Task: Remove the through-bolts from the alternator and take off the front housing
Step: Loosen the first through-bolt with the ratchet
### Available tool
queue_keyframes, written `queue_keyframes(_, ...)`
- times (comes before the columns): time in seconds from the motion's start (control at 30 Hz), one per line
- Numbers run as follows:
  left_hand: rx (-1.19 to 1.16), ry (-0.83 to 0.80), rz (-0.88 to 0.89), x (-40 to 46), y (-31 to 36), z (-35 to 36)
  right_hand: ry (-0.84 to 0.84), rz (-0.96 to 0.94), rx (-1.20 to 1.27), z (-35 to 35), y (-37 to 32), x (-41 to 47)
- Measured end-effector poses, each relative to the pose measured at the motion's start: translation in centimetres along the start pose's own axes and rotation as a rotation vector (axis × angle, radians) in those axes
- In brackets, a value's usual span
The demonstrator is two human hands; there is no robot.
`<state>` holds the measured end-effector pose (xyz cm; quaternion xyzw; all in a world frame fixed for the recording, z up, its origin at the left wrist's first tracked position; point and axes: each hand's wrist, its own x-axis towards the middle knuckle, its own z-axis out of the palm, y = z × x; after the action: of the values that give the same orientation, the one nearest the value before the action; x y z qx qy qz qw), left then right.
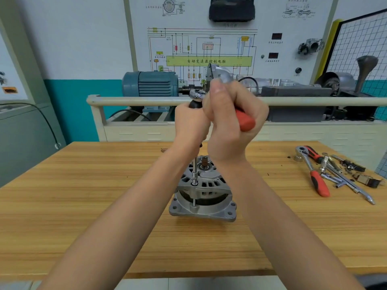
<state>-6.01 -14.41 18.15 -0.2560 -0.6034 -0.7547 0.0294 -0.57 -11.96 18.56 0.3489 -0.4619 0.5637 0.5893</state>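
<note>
The right hand (232, 120) is wrapped around the red handle of a ratchet wrench (244, 120), thumb pressed along the top near the chrome ratchet head (197, 95). Just beside it and touching it, the left hand (191, 124) is curled around the dark upper end of the extension under that head, steadying it. From under the left hand a slim extension bar (194, 168) drops straight down to a small socket (195, 179) seated on a through-bolt (194, 200) at the near left edge of the alternator (202, 193).

The alternator stands upright on the wooden surface (83, 206), its shaft end pointing up and its wide flange down. Below the socket, a bare length of the bolt shank shows in the gap between the upper and lower housing (204, 210), which suggests this bolt is at least partly in place; whether it is loosened cannot be read from here.

As a judgement, the task is in its bolt-removal stage. Both housing halves appear mated, so the separating step is not yet done. How many other through-bolts are already out cannot be told, since the arms and body hide most of the rim.

Well apart to the right lie a second red-handled ratchet (314, 174), loose chrome extensions (345, 183) and small dark parts (365, 181).
</note>
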Motion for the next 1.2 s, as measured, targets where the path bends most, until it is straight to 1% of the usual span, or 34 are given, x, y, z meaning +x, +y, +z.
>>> queue_keyframes(0.07, 0.016, -0.01, -0.026, 0.1, -0.1, -0.5, 0.025, 0.05, 0.047, -0.5, -0.1, 0.5)
queue_keyframes(0.1, 0.034, -0.044, -0.053, 0.3, -0.1, -0.8, 0.048, 0.103, 0.111, -0.9, 0.1, 1.0)
queue_keyframes(0.23, -0.085, -0.301, -0.162, 1.2, 0.1, -2.5, 0.132, 0.412, 0.45, -2.7, 1.0, 3.3)
queue_keyframes(0.33, -0.157, -0.487, -0.231, 1.4, 0.4, -3.7, 0.272, 0.648, 0.732, -3.8, 2.3, 4.1)
queue_keyframes(0.37, -0.151, -0.523, -0.239, 1.4, 0.4, -3.8, 0.324, 0.693, 0.812, -4.1, 2.6, 4.2)
queue_keyframes(0.4, -0.128, -0.525, -0.244, 1.4, 0.4, -3.7, 0.365, 0.711, 0.866, -4.3, 2.8, 4.2)
queue_keyframes(0.47, -0.073, -0.452, -0.241, 1.3, 0.3, -3.1, 0.386, 0.691, 0.865, -4.3, 2.6, 4.1)
queue_keyframes(0.53, -0.05, -0.344, -0.228, 1.2, 0.1, -2.4, 0.321, 0.62, 0.737, -3.9, 2.0, 3.6)
queue_keyframes(0.6, -0.02, -0.214, -0.2, 0.9, 0.1, -1.8, 0.208, 0.462, 0.53, -2.9, 1.3, 2.8)
queue_keyframes(0.7, 0.024, -0.012, -0.126, 0.4, 0.4, -0.4, 0.073, 0.137, 0.14, -0.7, 0.5, 1.1)
queue_keyframes(0.77, 0.016, 0.007, -0.079, 0.0, 0.6, 0.1, 0.028, 0.039, -0.009, 0.2, 0.2, 0.4)
queue_keyframes(0.83, 0.006, -0.006, -0.055, 0.0, 0.4, 0.1, 0.036, 0.051, -0.012, 0.1, 0.2, 0.6)
queue_keyframes(0.87, 0.02, -0.007, -0.074, 0.2, 0.2, -0.1, 0.058, 0.085, 0.037, -0.3, 0.3, 1.0)
queue_keyframes(0.93, 0.037, -0.087, -0.112, 0.7, -0.3, -1.0, 0.104, 0.199, 0.232, -1.3, 0.6, 1.9)
queue_keyframes(1.0, 0.009, -0.206, -0.105, 1.0, -0.3, -1.8, 0.149, 0.359, 0.45, -2.6, 0.9, 3.0)
queue_keyframes(1.1, -0.069, -0.479, -0.108, 1.4, -0.3, -3.3, 0.279, 0.588, 0.709, -4.2, 1.5, 3.9)
queue_keyframes(1.17, -0.122, -0.586, -0.125, 1.5, -0.4, -3.7, 0.366, 0.661, 0.844, -4.7, 2.1, 4.1)
queue_keyframes(1.2, -0.138, -0.592, -0.142, 1.5, -0.4, -3.6, 0.383, 0.669, 0.88, -4.7, 2.2, 4.1)
